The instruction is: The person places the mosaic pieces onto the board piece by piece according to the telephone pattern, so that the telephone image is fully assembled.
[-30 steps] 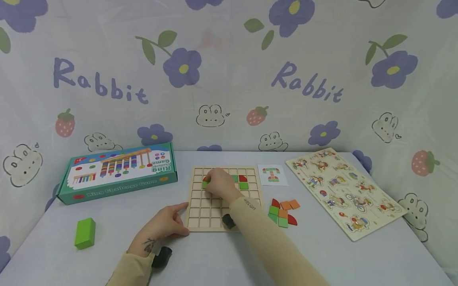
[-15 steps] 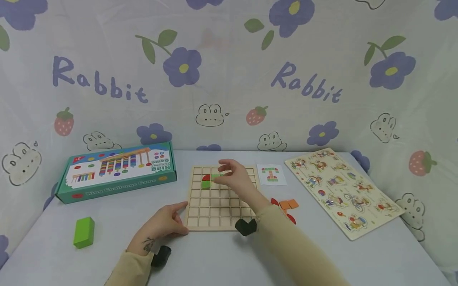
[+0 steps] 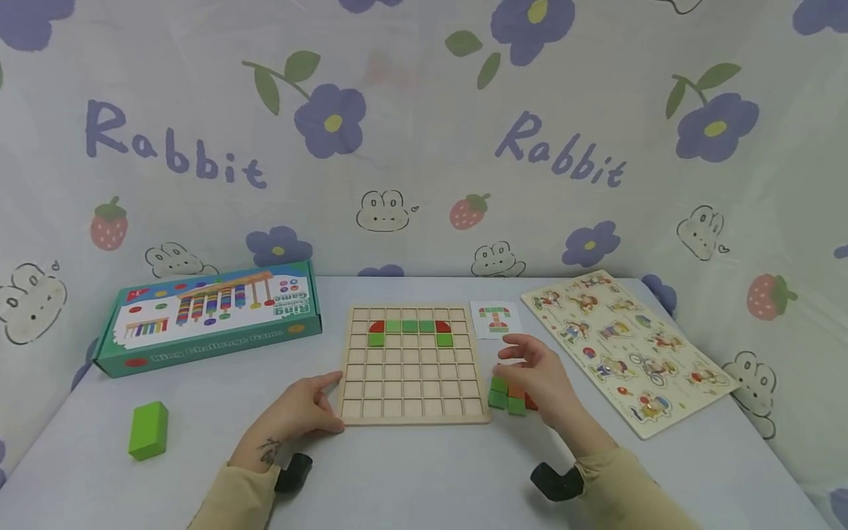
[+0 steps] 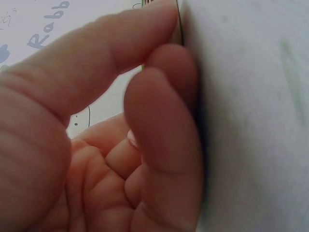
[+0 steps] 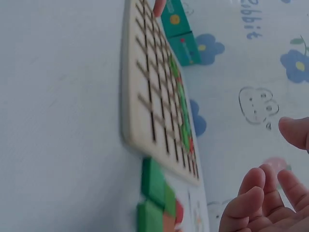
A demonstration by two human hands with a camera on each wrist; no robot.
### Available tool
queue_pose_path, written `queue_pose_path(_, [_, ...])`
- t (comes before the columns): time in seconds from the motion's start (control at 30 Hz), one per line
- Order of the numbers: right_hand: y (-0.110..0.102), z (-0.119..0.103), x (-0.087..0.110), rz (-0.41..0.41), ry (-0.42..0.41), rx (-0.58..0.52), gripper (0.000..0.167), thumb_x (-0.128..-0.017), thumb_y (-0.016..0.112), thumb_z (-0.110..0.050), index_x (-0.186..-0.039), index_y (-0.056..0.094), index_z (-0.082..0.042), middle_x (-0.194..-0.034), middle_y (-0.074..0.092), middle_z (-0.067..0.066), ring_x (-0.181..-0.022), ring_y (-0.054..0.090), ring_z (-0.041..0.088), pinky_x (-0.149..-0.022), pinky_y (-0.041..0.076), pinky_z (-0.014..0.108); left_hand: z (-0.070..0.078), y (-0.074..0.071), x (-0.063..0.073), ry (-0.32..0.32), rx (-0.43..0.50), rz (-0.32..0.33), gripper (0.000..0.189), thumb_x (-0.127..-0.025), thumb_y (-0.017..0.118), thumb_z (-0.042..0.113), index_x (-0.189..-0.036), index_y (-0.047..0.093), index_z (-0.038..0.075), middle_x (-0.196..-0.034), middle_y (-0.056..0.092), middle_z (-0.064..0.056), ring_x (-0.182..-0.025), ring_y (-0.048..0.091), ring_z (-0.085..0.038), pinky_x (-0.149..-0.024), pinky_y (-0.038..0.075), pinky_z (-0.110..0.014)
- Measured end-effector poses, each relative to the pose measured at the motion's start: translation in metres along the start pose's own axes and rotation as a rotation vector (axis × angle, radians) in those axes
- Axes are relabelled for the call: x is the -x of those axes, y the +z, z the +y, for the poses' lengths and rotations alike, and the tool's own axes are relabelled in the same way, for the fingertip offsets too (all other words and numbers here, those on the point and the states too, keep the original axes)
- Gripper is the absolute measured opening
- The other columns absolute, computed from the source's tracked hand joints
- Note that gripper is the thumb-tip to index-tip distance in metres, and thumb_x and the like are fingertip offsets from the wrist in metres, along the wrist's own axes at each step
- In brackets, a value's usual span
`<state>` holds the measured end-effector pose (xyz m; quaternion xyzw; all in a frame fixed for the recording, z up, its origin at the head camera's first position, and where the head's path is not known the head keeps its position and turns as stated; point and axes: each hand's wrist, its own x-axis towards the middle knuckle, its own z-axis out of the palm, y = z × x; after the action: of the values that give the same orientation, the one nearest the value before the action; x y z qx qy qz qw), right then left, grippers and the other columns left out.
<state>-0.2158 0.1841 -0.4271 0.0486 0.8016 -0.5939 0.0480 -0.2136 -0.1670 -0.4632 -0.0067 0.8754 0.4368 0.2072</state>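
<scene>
A square wooden grid board [image 3: 400,379] lies mid-table. Across its second row run green square tiles [image 3: 410,325] between two red quarter-round tiles [image 3: 377,326], with a green tile below each red one. At the board's left edge, my left hand [image 3: 301,408] touches it with index finger and thumb spread apart; the left wrist view shows the other fingers bent inward. My right hand [image 3: 539,375] is over the loose pieces right of the board, thumb and fingers apart, holding nothing. It partly hides these green [image 3: 517,405], orange and red tiles.
A pattern card [image 3: 495,319] lies by the board's upper right. Further right is a wooden picture puzzle [image 3: 623,353]. A green game box [image 3: 212,316] stands at the back left, with a green block [image 3: 149,430] in front of it.
My right hand has left the tile at the board's upper left and moved right, off the board to the loose pieces. My left hand stays at the edge.
</scene>
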Motion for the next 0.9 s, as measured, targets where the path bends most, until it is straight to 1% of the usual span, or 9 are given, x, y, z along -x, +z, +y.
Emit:
queue_pose_path(0.1, [-0.014, 0.011, 0.006, 0.016, 0.042, 0.021, 0.050, -0.084, 0.065, -0.012, -0.130, 0.046, -0.008, -0.116, 0.054, 0.017, -0.088, 0.054, 0.016, -0.074, 0.048, 0.026, 0.001, -0.001, 0.000, -0.001, -0.001, 0.008, 0.084, -0.066, 0.080, 0.008, -0.140, 0.041, 0.012, -0.062, 0.054, -0.003, -0.051, 0.044, -0.013, -0.050, 0.035, -0.026])
queue_pose_path(0.17, [-0.022, 0.017, 0.010, 0.023, 0.061, 0.033, 0.051, -0.084, 0.065, -0.013, -0.131, 0.045, -0.007, -0.116, 0.054, 0.016, -0.086, 0.054, 0.015, -0.070, 0.047, 0.026, 0.001, -0.001, 0.001, 0.001, -0.002, 0.013, 0.083, -0.066, 0.080, 0.007, -0.140, 0.042, 0.012, -0.062, 0.053, -0.003, -0.051, 0.044, -0.013, -0.049, 0.035, -0.026])
queue_pose_path(0.27, [-0.030, 0.024, 0.014, 0.036, 0.083, 0.055, 0.053, -0.084, 0.066, -0.015, -0.131, 0.045, -0.006, -0.114, 0.055, 0.014, -0.078, 0.053, 0.013, -0.062, 0.044, 0.027, 0.001, -0.002, 0.001, 0.004, 0.001, 0.016, 0.083, -0.066, 0.080, 0.007, -0.140, 0.042, 0.012, -0.062, 0.054, -0.003, -0.051, 0.044, -0.013, -0.049, 0.034, -0.026])
queue_pose_path(0.37, [-0.037, 0.029, 0.015, 0.041, 0.110, 0.077, 0.054, -0.084, 0.066, -0.017, -0.131, 0.044, -0.005, -0.111, 0.055, 0.012, -0.077, 0.052, 0.014, -0.060, 0.042, 0.027, 0.001, -0.002, 0.001, 0.009, 0.002, 0.015, 0.083, -0.066, 0.080, 0.006, -0.140, 0.042, 0.011, -0.062, 0.054, -0.003, -0.051, 0.044, -0.013, -0.049, 0.034, -0.026])
queue_pose_path(0.47, [-0.042, 0.035, 0.011, 0.059, 0.143, 0.126, 0.053, -0.084, 0.066, -0.020, -0.131, 0.045, -0.006, -0.107, 0.056, 0.009, -0.078, 0.052, 0.016, -0.060, 0.042, 0.027, 0.001, -0.002, 0.001, 0.004, 0.004, 0.013, 0.084, -0.066, 0.080, 0.006, -0.140, 0.041, 0.011, -0.062, 0.054, -0.003, -0.051, 0.044, -0.013, -0.049, 0.034, -0.026])
queue_pose_path(0.57, [-0.045, 0.040, 0.004, 0.078, 0.172, 0.164, 0.052, -0.083, 0.066, -0.020, -0.129, 0.046, -0.006, -0.105, 0.056, 0.009, -0.077, 0.051, 0.018, -0.061, 0.043, 0.028, 0.001, -0.001, 0.001, -0.002, 0.009, 0.012, 0.085, -0.065, 0.080, 0.006, -0.140, 0.041, 0.011, -0.062, 0.055, -0.004, -0.051, 0.044, -0.013, -0.049, 0.034, -0.026])
queue_pose_path(0.63, [-0.047, 0.042, -0.001, 0.089, 0.187, 0.179, 0.051, -0.083, 0.066, -0.017, -0.128, 0.047, -0.004, -0.104, 0.056, 0.010, -0.076, 0.052, 0.019, -0.062, 0.044, 0.027, 0.001, -0.001, 0.002, -0.004, 0.014, 0.011, 0.085, -0.065, 0.080, 0.006, -0.140, 0.041, 0.011, -0.062, 0.055, -0.004, -0.051, 0.044, -0.013, -0.049, 0.034, -0.026])
queue_pose_path(0.77, [-0.050, 0.043, -0.008, 0.096, 0.214, 0.220, 0.049, -0.081, 0.066, -0.012, -0.127, 0.049, -0.002, -0.103, 0.055, 0.013, -0.080, 0.050, 0.020, -0.065, 0.044, 0.027, 0.001, 0.000, 0.002, 0.002, 0.017, 0.012, 0.084, -0.065, 0.080, 0.006, -0.140, 0.041, 0.011, -0.062, 0.055, -0.004, -0.051, 0.044, -0.013, -0.049, 0.034, -0.026])
queue_pose_path(0.9, [-0.052, 0.042, -0.014, 0.094, 0.235, 0.293, 0.048, -0.080, 0.063, -0.005, -0.127, 0.050, -0.002, -0.107, 0.053, 0.018, -0.084, 0.049, 0.023, -0.065, 0.043, 0.026, 0.001, 0.001, 0.001, 0.014, 0.017, 0.013, 0.084, -0.065, 0.080, 0.006, -0.140, 0.042, 0.011, -0.061, 0.054, -0.004, -0.050, 0.043, -0.012, -0.049, 0.034, -0.026])
